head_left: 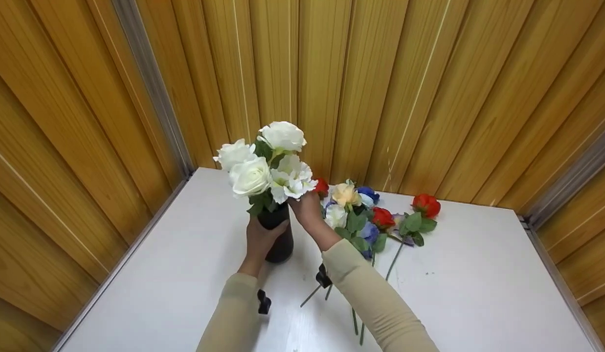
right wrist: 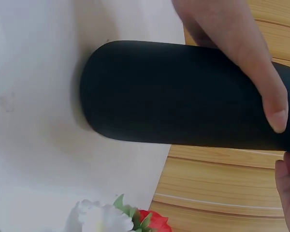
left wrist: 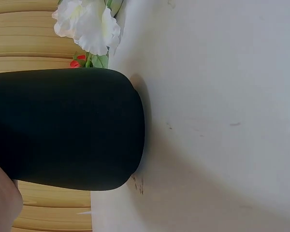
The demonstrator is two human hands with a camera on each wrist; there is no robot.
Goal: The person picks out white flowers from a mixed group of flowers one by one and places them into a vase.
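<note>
A tall dark vase (head_left: 281,244) stands upright on the white table, with its smooth rounded base showing in the left wrist view. My left hand (head_left: 264,237) grips its upper part, the thumb (right wrist: 275,108) lying across the side. White roses (head_left: 251,177) with green leaves rise from the mouth, beside a ruffled white flower (head_left: 292,180). Right under that flower's petals, at the vase's rim, is my right hand (head_left: 309,212). Its bent fingertips (right wrist: 282,176) show beside the vase in the right wrist view; I cannot tell whether they pinch a stem.
Right of the vase lies a pile of artificial flowers, with a peach bloom (head_left: 346,194), a red one (head_left: 382,217) and blue ones (head_left: 368,232). A separate red flower (head_left: 426,205) lies farther right. Stems point toward the front under my right forearm. Wood-panel walls (head_left: 322,88) enclose the table (head_left: 459,293).
</note>
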